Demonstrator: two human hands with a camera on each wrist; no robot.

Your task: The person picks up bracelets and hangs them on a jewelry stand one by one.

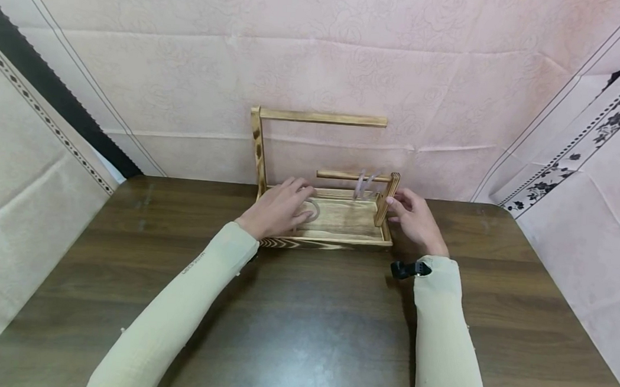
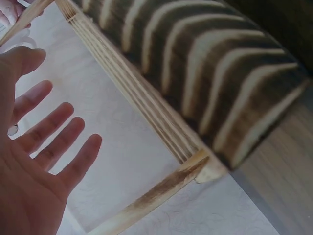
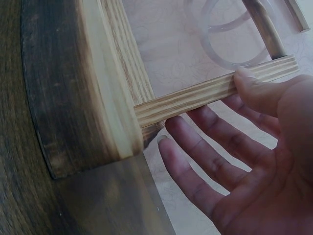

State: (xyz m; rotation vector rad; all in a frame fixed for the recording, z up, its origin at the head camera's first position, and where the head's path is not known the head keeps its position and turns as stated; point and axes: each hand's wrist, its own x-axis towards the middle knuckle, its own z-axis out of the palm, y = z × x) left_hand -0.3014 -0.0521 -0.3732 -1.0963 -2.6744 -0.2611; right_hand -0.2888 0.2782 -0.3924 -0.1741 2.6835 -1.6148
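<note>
A wooden tray stand (image 1: 340, 219) sits near the table's far edge. It has a tall upright with a top bar (image 1: 322, 118) at the left and a short post (image 1: 387, 199) with a round rod (image 1: 338, 175) at the right. My right hand (image 1: 419, 221) holds the short post, its thumb on one edge and fingers on the other side. Translucent rings (image 1: 360, 186) hang on that rod. Over the tray's left part is my left hand (image 1: 282, 208), fingers spread in the left wrist view. Another translucent ring (image 1: 314, 210) shows beside its thumb; contact is unclear.
The dark wooden table (image 1: 302, 323) extends toward me and to both sides. Pale patterned cloth (image 1: 317, 69) hangs behind it, with more cloth at the left and right. A black strap mount (image 1: 410, 270) is on my right wrist.
</note>
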